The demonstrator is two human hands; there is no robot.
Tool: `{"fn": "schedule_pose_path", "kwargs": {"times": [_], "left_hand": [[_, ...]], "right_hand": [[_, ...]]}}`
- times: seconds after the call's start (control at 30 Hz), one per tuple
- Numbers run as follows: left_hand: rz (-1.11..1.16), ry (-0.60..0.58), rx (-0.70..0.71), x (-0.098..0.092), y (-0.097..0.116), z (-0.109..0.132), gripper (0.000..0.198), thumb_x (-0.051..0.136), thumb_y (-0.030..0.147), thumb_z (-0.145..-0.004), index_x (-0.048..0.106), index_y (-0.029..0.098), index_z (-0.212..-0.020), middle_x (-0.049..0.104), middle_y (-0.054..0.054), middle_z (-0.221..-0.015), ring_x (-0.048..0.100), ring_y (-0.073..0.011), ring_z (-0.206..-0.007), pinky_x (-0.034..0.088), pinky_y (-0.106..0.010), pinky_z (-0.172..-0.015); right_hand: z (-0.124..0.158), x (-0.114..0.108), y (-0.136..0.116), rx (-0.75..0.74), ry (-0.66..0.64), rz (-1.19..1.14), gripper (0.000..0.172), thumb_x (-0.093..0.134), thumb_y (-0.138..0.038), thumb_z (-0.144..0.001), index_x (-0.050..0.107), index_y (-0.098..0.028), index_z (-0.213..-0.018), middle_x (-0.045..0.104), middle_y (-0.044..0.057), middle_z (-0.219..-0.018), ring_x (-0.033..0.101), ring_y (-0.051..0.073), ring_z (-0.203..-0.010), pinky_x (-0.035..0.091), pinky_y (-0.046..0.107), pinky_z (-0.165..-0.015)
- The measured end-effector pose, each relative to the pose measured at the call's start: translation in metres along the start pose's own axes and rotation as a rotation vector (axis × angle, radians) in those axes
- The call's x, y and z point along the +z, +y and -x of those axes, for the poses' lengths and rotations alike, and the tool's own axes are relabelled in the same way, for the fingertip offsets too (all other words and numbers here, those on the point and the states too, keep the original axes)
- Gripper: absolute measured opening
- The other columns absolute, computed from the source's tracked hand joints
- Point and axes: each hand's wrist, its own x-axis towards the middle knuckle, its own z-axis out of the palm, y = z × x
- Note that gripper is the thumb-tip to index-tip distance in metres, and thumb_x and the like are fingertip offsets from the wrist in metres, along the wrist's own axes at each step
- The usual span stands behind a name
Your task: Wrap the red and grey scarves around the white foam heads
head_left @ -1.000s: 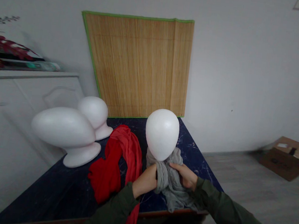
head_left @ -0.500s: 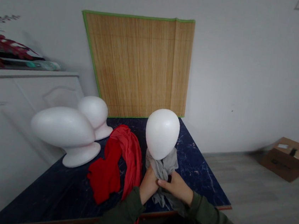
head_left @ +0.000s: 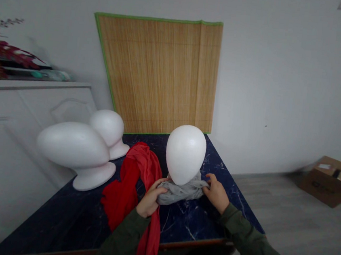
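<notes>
The grey scarf (head_left: pixel 180 194) is wrapped around the base of a white head (head_left: pixel 185 153) standing on the table (head_left: pixel 184 224). The left hand (head_left: pixel 152 196) grips the scarf's left side, thumb on top; the right hand's (head_left: pixel 216 194) fingers pinch its right side. Red cloth (head_left: pixel 125 191) lies to the left, partly under the left forearm, trailing over the table's near edge.

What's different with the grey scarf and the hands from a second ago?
The left grip moved left and the right grip moved right, both also a little away from the person. The grey scarf no longer hangs down in front; it's bunched below the white head. The left grip holds it; the right one touches its edge. The head and red cloth stayed put.
</notes>
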Motion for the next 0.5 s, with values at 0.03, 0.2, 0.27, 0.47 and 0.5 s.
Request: {"fn": "schedule_pose_path", "kwargs": {"times": [0.03, 0.2, 0.27, 0.47, 0.5], "left_hand": [[0.011, 0.010, -0.038, -0.008, 0.004, -0.002, 0.040, 0.054, 0.014, -0.058, 0.051, 0.017, -0.098, 0.063, -0.003, -0.087, 0.061, -0.0174, -0.077, 0.045, -0.028, -0.069], [-0.268, 0.091, 0.072, -0.031, 0.009, -0.008, 0.040, 0.058, 0.011, -0.057, 0.057, 0.015, -0.097, 0.064, -0.007, -0.094, 0.058, -0.0220, -0.092, 0.043, -0.033, -0.083], [-0.439, 0.078, 0.189, -0.029, 0.005, -0.008, 0.044, 0.061, 0.010, -0.056, 0.058, 0.014, -0.100, 0.060, -0.009, -0.107, 0.053, -0.0238, -0.104, 0.036, -0.036, -0.094], [-0.582, -0.251, 0.272, -0.013, -0.003, -0.007, 0.065, 0.057, 0.006, -0.062, 0.042, 0.015, -0.124, 0.048, -0.010, -0.127, 0.043, -0.0210, -0.117, 0.027, -0.036, -0.103], [-0.586, -0.286, 0.267, -0.011, -0.003, -0.008, 0.067, 0.057, 0.004, -0.061, 0.040, 0.015, -0.125, 0.047, -0.009, -0.128, 0.042, -0.0205, -0.118, 0.027, -0.036, -0.103]], "right_hand": [[-0.005, -0.001, 0.004, 0.002, -0.003, 0.001, 0.040, 0.046, -0.020, -0.070, 0.043, -0.014, -0.110, 0.061, 0.007, -0.082, 0.058, 0.020, -0.076, 0.042, 0.029, -0.071], [-0.019, 0.014, 0.008, -0.028, -0.057, 0.091, 0.047, 0.043, -0.021, -0.071, 0.047, -0.008, -0.117, 0.051, 0.016, -0.119, 0.042, 0.025, -0.114, 0.026, 0.039, -0.098], [-0.020, 0.024, 0.006, 0.023, -0.141, 0.090, 0.049, 0.042, -0.021, -0.073, 0.046, -0.009, -0.120, 0.043, 0.015, -0.128, 0.029, 0.028, -0.124, 0.015, 0.046, -0.103], [-0.020, 0.040, 0.009, 0.122, -0.186, -0.022, 0.051, 0.037, -0.020, -0.075, 0.043, -0.007, -0.124, 0.037, 0.016, -0.134, 0.019, 0.028, -0.129, 0.010, 0.047, -0.104], [-0.020, 0.041, 0.010, 0.130, -0.173, -0.044, 0.050, 0.037, -0.021, -0.076, 0.045, -0.007, -0.123, 0.035, 0.017, -0.135, 0.016, 0.029, -0.130, 0.009, 0.047, -0.104]]}}
